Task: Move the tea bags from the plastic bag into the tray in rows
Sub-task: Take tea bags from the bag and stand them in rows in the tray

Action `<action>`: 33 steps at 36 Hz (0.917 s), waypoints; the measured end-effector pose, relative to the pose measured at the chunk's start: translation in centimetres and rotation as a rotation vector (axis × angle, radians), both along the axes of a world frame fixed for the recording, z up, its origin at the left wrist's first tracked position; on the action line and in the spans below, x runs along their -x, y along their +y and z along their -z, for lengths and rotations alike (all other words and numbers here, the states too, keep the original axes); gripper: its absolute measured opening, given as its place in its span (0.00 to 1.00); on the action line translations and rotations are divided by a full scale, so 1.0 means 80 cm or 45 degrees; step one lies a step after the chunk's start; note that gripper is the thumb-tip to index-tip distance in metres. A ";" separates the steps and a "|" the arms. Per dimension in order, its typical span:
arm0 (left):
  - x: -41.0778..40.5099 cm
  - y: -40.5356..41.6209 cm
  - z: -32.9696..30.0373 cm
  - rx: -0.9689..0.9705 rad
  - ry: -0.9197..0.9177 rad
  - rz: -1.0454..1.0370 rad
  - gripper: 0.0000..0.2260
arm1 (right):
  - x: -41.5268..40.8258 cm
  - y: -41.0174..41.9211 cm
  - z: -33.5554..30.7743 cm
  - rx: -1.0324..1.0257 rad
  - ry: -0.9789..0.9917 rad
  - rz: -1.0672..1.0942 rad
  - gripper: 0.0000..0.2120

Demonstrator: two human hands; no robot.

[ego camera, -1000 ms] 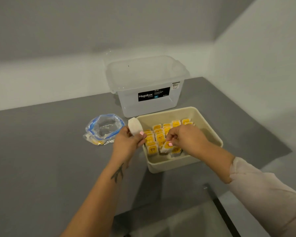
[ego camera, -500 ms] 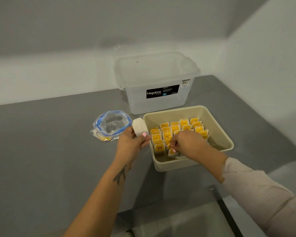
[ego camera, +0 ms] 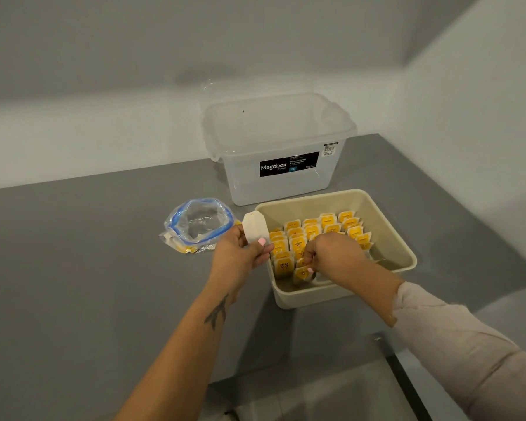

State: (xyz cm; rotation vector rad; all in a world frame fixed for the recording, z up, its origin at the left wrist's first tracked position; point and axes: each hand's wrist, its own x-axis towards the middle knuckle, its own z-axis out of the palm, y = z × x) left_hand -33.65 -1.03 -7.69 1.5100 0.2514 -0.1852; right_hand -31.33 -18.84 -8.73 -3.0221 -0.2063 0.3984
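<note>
Left hand [ego camera: 240,256] pinched a white tea bag [ego camera: 255,228] at tray's [ego camera: 389,220] 9 o'clock rim; right hand [ego camera: 334,256] pinched a yellow tea bag [ego camera: 301,275] inside, 6 o'clock end.

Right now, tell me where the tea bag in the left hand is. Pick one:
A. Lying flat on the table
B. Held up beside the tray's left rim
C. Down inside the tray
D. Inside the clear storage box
B: the left hand pinches a white tea bag upright in the air just outside the left rim of the tray, not in it.
</note>
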 end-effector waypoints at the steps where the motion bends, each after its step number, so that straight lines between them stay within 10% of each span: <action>1: 0.000 0.000 0.000 -0.006 0.009 0.001 0.17 | 0.000 0.000 0.000 -0.005 -0.001 0.003 0.06; 33: -0.007 -0.014 -0.001 -0.116 0.051 0.080 0.19 | -0.004 -0.009 -0.004 -0.045 0.065 -0.013 0.05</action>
